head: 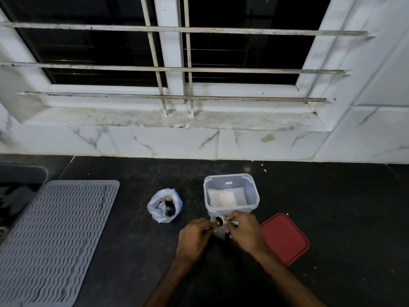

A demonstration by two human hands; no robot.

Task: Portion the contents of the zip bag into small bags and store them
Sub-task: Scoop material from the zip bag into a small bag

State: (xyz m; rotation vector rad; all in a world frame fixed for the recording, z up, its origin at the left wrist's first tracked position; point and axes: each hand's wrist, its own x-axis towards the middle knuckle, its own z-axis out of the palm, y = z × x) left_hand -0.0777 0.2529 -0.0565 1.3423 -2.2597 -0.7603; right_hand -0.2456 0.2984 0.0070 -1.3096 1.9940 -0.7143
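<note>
A clear zip bag [164, 206] with dark contents stands open on the black counter, left of a clear plastic container [231, 193]. Inside the container lie flat clear small bags [225, 197]. In front of the container, my left hand [194, 238] and my right hand [242, 231] pinch the two sides of one small bag [219, 224]. A dark piece with a bit of orange shows at its mouth. The rest of that small bag is hidden between my fingers.
A red container lid [284, 238] lies flat to the right of my right hand. A grey ribbed drying mat [55, 235] covers the counter's left part. A marbled tile wall [166, 140] and a barred window [172, 63] rise behind the counter.
</note>
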